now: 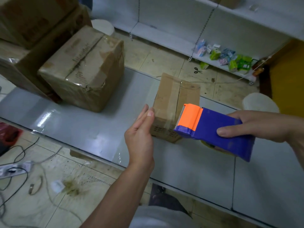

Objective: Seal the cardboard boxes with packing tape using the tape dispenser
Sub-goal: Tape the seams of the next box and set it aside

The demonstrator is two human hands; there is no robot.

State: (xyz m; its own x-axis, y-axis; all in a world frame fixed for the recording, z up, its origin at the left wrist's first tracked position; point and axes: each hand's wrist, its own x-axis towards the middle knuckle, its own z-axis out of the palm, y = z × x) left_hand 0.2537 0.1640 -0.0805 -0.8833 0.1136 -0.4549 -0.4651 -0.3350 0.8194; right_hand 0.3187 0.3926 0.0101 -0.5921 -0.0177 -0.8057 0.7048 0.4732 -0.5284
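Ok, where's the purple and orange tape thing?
Right of centre in the head view: the right hand holds the tape dispenser, its orange end by the small cardboard box on the grey surface.

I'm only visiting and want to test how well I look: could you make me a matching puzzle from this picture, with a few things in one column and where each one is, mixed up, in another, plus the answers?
Things:
1 tape dispenser
2 small box
3 scissors
4 big box

Places:
A on the floor by the shelf
B gripped by the right hand
C touched by straight fingers of the left hand
D next to the stacked boxes at the left

Pairs: 1-B, 2-C, 3-A, 4-D.
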